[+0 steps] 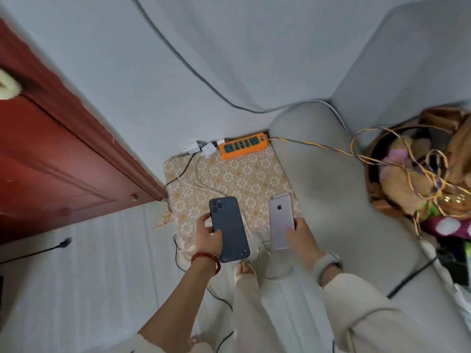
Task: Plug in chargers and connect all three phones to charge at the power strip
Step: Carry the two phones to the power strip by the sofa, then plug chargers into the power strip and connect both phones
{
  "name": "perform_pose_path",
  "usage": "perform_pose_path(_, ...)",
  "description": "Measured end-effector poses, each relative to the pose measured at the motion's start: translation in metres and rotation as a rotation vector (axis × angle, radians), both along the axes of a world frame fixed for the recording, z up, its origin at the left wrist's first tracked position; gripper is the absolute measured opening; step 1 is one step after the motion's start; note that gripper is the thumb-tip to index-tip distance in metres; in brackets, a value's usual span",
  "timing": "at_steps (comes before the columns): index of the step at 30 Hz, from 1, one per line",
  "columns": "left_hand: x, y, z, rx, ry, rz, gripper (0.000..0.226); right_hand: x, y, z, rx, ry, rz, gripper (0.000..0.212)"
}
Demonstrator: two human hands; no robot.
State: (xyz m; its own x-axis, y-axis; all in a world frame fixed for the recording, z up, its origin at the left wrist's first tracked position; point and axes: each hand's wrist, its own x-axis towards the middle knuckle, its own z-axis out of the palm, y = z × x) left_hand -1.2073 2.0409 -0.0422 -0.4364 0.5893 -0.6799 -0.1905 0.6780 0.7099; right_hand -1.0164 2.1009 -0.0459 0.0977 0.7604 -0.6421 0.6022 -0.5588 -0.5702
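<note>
Only an apple logo on the back of the silver phone (281, 220); no readable text.

Below me, a patterned cloth (237, 179) carries the orange power strip (243, 145), white chargers (201, 148) and loose cables (201, 184).

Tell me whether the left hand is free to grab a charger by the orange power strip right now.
Probably not. The left hand grips the dark phone, and the white chargers lie beyond it, at the far end of the patterned cloth beside the power strip. Nothing blocks the way; the hand is simply full.
</note>
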Motion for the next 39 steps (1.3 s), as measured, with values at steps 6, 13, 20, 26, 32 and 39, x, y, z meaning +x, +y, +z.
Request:
perform_pose_path(6, 0.043, 0.092, -0.095, -0.066, -0.021, 0.028, 0.051, 0.012, 0.095, -0.093, -0.065, -0.098, 0.061, 0.034)
perform_pose_path(13, 0.073, 0.138, -0.163, -0.113, -0.016, 0.037, 0.057, 0.026, 0.131, -0.150, -0.006, -0.217, 0.198, 0.028)
perform_pose_path(20, 0.091, 0.150, -0.158, -0.295, 0.260, -0.332, 0.061, 0.023, 0.129, -0.148, 0.140, -0.405, 0.524, 0.056)
perform_pose_path(26, 0.043, 0.172, -0.156, -0.244, 0.571, -0.327, 0.048, -0.013, 0.146, -0.154, 0.318, -0.322, 0.858, 0.052)
perform_pose_path(32, -0.059, 0.190, -0.172, -0.299, 0.808, -0.374, 0.056, -0.069, 0.164, -0.167, 0.316, -0.287, 1.100, 0.056)
perform_pose_path(39, -0.112, 0.209, -0.194, -0.332, 0.880, -0.463, 0.046, -0.082, 0.159, -0.183, 0.233, -0.419, 1.209, 0.063)
